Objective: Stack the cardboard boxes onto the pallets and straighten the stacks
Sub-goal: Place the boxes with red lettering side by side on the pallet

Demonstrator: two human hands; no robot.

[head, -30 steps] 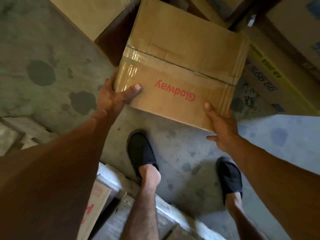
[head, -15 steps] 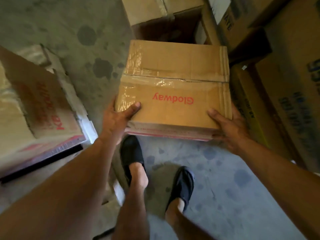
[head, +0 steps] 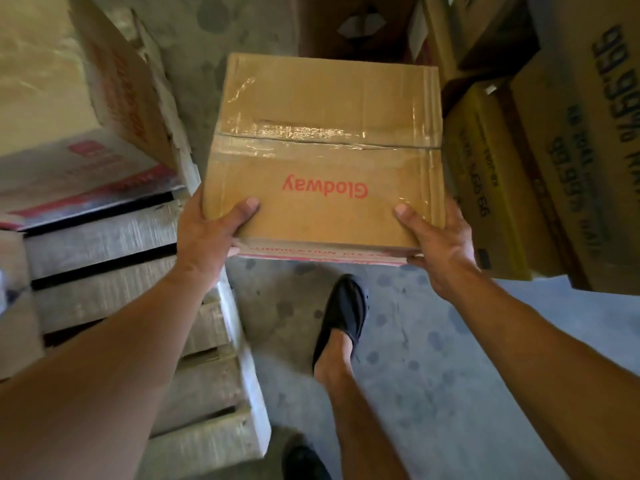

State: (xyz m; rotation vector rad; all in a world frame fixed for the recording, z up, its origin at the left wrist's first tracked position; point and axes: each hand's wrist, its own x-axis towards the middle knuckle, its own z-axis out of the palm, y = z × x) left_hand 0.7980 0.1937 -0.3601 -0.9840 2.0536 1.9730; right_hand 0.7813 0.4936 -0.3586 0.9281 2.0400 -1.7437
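Now, with left hand and right hand clamped on near corners of the Glodway box — hold it level, land it square to the pallet edge.

This looks like a warehouse or stockroom. The bare concrete floor is blotched with dark stains. A wooden pallet of rough grey slats lies at the left with printed cartons on it, and stacked shipping cartons with blue lettering crowd the right side.
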